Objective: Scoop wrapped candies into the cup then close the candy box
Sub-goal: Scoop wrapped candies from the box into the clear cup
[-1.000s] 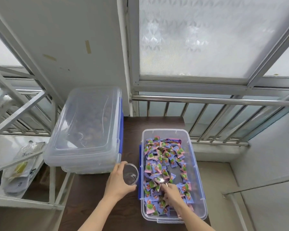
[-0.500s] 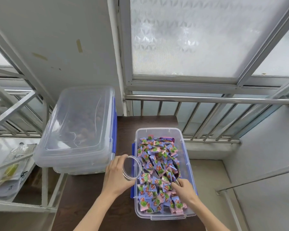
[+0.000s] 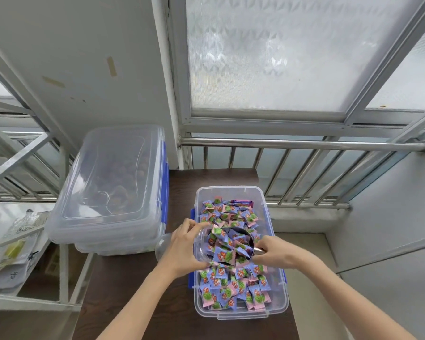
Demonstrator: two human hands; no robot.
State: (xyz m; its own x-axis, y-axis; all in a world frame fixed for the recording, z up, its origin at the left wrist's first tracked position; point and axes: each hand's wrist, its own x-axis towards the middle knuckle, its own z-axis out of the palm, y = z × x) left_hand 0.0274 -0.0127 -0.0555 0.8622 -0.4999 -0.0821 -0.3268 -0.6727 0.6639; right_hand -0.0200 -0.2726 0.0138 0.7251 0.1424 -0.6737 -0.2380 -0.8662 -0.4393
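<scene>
The clear plastic cup (image 3: 196, 244) has tipped toward the loaded metal scoop (image 3: 241, 244); left hand (image 3: 182, 249) grips the cup, right hand (image 3: 272, 252) pinches the scoop's handle.

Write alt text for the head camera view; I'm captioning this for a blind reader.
A person's left hand tilts a clear cup over an open candy box while the right hand brings a metal scoop heaped with wrapped candies to its mouth. A lidded box sits to the left on the dark table.

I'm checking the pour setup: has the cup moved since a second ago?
Yes. The cup, in the left hand, moved right from beside the candy box to over its rim, tipped sideways.
</scene>
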